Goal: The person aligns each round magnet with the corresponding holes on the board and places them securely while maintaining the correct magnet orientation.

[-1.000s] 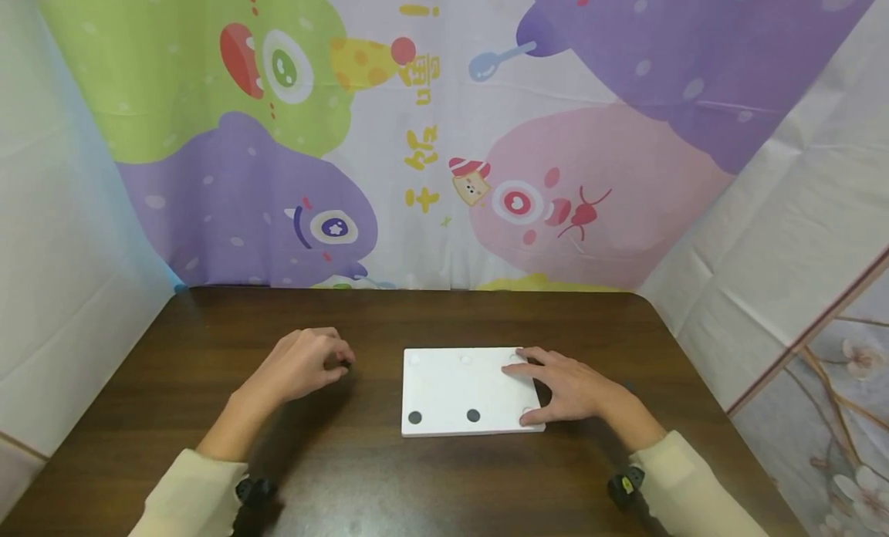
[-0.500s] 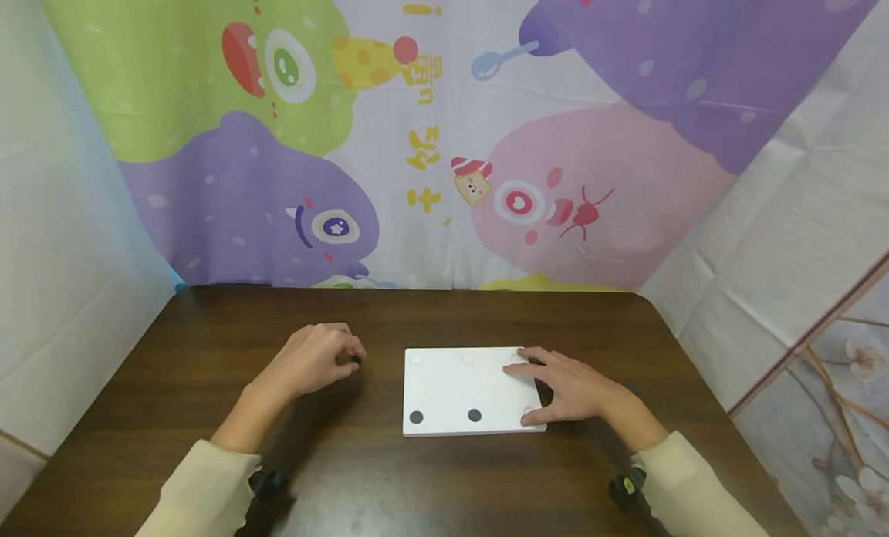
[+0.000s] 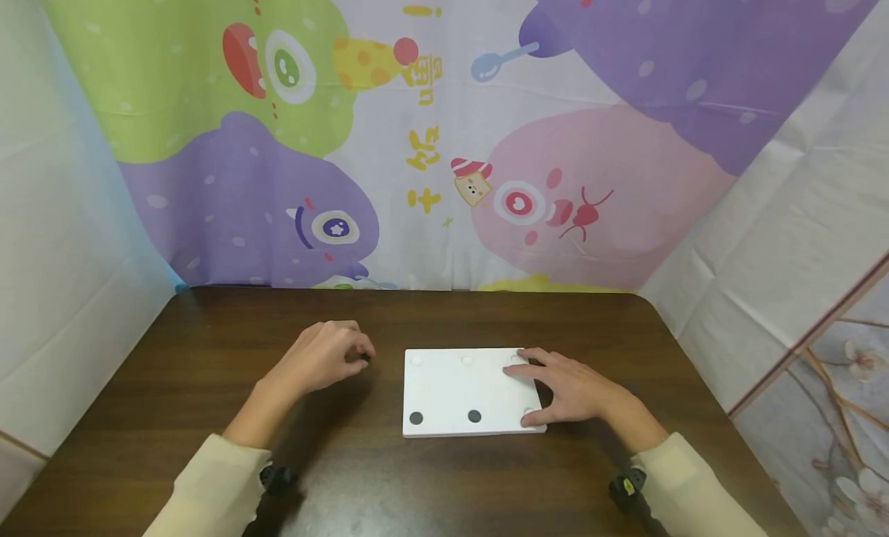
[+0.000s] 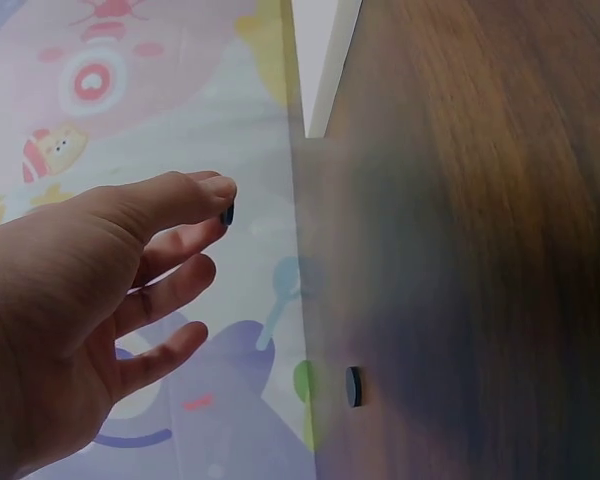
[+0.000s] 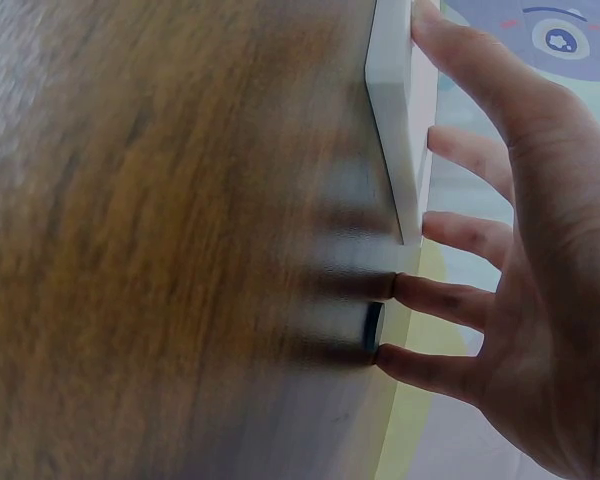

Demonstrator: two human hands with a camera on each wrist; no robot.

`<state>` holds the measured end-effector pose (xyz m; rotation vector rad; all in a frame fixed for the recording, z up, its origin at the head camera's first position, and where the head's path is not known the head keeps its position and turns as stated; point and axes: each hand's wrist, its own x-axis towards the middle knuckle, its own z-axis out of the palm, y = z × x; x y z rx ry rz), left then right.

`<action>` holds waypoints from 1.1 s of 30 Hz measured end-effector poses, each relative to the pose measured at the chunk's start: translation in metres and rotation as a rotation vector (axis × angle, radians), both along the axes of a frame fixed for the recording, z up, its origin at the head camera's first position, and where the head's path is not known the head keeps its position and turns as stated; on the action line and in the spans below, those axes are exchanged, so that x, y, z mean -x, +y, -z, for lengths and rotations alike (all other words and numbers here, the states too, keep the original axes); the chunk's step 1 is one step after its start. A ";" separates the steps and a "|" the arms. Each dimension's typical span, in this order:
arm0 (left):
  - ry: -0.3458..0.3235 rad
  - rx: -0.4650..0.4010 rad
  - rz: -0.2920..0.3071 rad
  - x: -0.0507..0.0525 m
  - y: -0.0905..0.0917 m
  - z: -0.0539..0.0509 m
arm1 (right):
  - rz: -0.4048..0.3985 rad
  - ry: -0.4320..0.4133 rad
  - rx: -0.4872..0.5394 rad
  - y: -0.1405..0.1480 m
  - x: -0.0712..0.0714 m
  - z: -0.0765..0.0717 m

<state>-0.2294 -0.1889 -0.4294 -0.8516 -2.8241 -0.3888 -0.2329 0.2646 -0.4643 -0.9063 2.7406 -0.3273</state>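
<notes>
A flat white rectangular board (image 3: 451, 386) lies on the table, with round marks along its far edge and black discs on two front spots, one at the left corner (image 3: 416, 418) and one at the middle (image 3: 474, 416). Left of it, my left hand (image 3: 319, 357) hovers and pinches a small black disc (image 4: 229, 213) between thumb and index finger, its other fingers loosely bent. My right hand (image 3: 572, 384) rests spread on the board's right end, thumb and two fingertips on its top. In the right wrist view its last two fingers reach down beside the board.
Another dark disc (image 4: 354, 386) lies on the table near my left hand. By my right hand's outer fingers is one more dark disc (image 5: 374, 328). The brown table (image 3: 389, 483) ends at a cartoon-printed curtain (image 3: 444, 251), with pale cloth at both sides.
My left hand has moved right, closer to the board, carrying the black disc. The right hand and the board have stayed in place.
</notes>
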 end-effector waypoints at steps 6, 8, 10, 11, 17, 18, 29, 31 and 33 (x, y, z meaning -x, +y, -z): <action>0.013 -0.008 0.006 0.004 0.004 0.004 | 0.002 -0.005 -0.003 0.000 0.000 0.000; 0.013 -0.008 0.007 0.005 0.006 0.004 | 0.000 -0.006 -0.002 0.000 0.000 0.000; 0.012 -0.008 0.007 0.006 0.007 0.004 | -0.002 -0.007 -0.003 0.000 0.000 0.000; 0.011 -0.007 0.006 0.007 0.007 0.004 | -0.003 -0.006 -0.003 0.000 -0.001 0.000; 0.013 -0.010 0.014 0.009 0.012 0.003 | -0.009 0.008 0.000 0.000 0.000 0.000; 0.013 -0.010 0.016 0.009 0.012 0.003 | -0.008 0.010 0.000 0.001 0.000 0.001; 0.008 -0.017 0.029 0.014 0.022 0.004 | -0.007 0.016 -0.004 0.002 0.000 0.002; 0.008 -0.020 0.033 0.015 0.024 0.005 | -0.007 0.016 -0.005 0.002 0.000 0.002; 0.003 -0.024 0.036 0.016 0.026 0.005 | -0.010 0.015 -0.005 0.002 0.001 0.002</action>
